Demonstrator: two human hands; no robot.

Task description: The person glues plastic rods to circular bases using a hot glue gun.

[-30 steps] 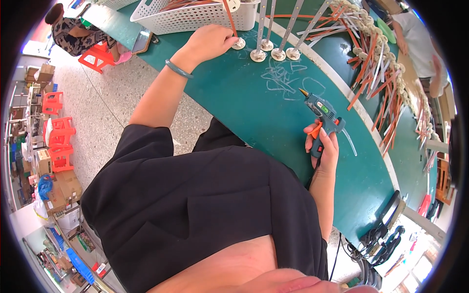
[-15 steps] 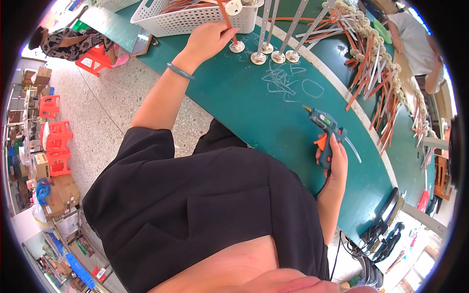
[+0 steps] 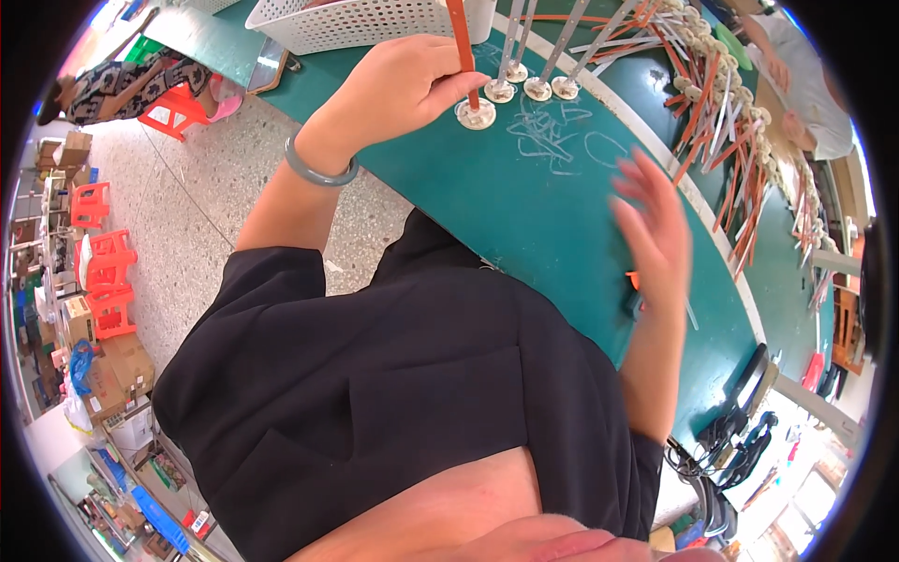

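Observation:
My left hand [image 3: 398,94] pinches a flat reddish-brown strip [image 3: 461,33] between thumb and fingers. The strip stands upright on a round whitish base [image 3: 476,114], which rests on the green table. Empty and slightly blurred, my right hand [image 3: 654,225] is raised over the table with its fingers apart. Beneath its wrist lies the glue gun [image 3: 636,298], mostly hidden by the forearm; a bit of orange trigger and dark body shows. Several grey strips [image 3: 565,42] with similar round bases [image 3: 537,89] stand just right of the strip I hold.
A white perforated basket [image 3: 365,30] sits at the table's far left edge. Long bundles of braided cord with brown and white strips [image 3: 740,201] lie beyond a pale rail on the right. Another person [image 3: 810,84] is at the far right; a seated person [image 3: 140,89] is at upper left.
My right hand has let go of the glue gun and moved up, opening. My left hand has brought the reddish-brown strip and its base nearer to me and slightly right.

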